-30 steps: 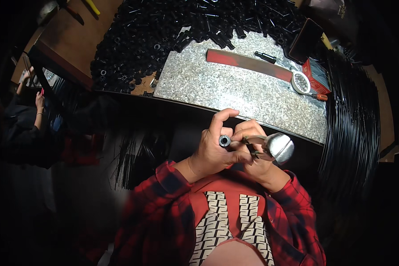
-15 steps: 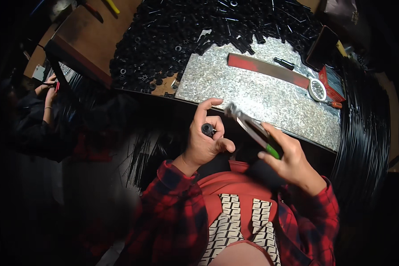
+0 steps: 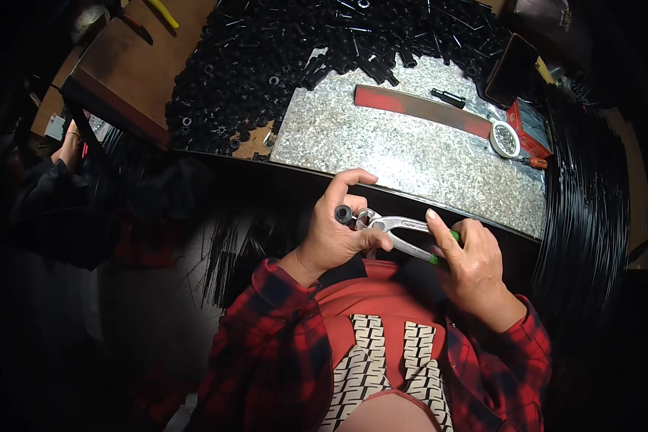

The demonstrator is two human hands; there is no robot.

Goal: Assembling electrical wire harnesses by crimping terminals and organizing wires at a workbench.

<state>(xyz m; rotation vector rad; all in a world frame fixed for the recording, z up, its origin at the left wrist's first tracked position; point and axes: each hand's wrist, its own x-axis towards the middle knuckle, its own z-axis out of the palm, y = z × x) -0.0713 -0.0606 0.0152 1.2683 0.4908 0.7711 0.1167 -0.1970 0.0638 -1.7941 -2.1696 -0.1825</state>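
Observation:
My left hand [image 3: 331, 230] is closed around a small black cylindrical part [image 3: 343, 214], its round end with a hole facing up. The index finger sticks out toward the table edge. In my right hand [image 3: 474, 263] is a pair of end-cutting pincers [image 3: 403, 229] with metal jaws and green-ended handles, the handles spread apart. The pincer jaws are at the side of the black part, between my left thumb and fingers. Exactly what the jaws touch there is hidden by the fingers.
A speckled board [image 3: 324, 137] lies on the table with a red-and-brown flat bar [image 3: 421, 110], a black cylinder [image 3: 448, 98] and a white round dish [image 3: 505, 139]. Behind is a heap of black parts [image 3: 266, 65]. Long black rods [image 3: 583, 187] hang at right. Another person's hand [image 3: 70, 147] shows far left.
My right hand has brought the pincers down and left, from above the left hand to the black part in it. The view has shifted slightly.

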